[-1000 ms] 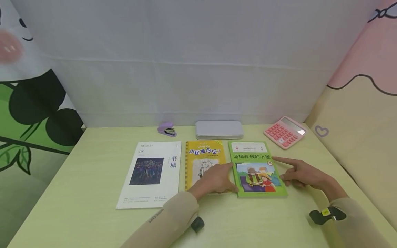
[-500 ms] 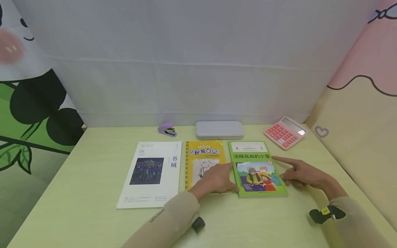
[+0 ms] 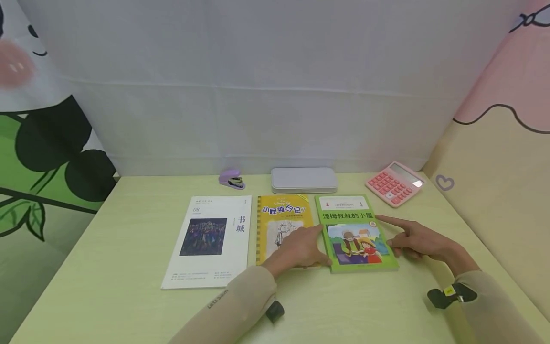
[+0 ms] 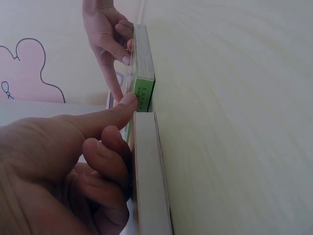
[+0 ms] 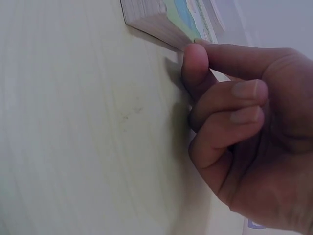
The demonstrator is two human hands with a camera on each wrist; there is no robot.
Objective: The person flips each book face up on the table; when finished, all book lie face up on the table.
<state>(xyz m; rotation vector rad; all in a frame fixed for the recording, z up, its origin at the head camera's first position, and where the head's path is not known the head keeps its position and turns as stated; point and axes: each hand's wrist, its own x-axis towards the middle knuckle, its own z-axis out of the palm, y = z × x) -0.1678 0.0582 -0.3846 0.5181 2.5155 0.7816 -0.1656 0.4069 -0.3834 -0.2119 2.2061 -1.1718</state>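
Observation:
A green book [image 3: 352,217] with a picture of two figures lies flat between both hands. My left hand [image 3: 298,248] reaches across a yellow book [image 3: 281,215], its thumb and forefinger at the green book's left edge. In the left wrist view, that thumb touches the green book's spine [image 4: 143,93], and the other fingers curl above the yellow book [image 4: 150,171]. From the right, my right hand [image 3: 423,241] extends its forefinger and thumb to the green book's other long edge. Close by in the right wrist view are the book's page edges [image 5: 146,17]; the remaining fingers bend inward.
A white magazine [image 3: 215,267] with a dark picture lies left of the yellow book. Along the back stand a purple stapler [image 3: 231,178], a pale flat case [image 3: 303,179] and a pink calculator [image 3: 394,184]. A white cloth [image 3: 275,119] hangs behind the table.
The green book has shifted slightly towards the back of the table, with a small turn. My right hand has moved a little along with it; the left hand stays nearly still.

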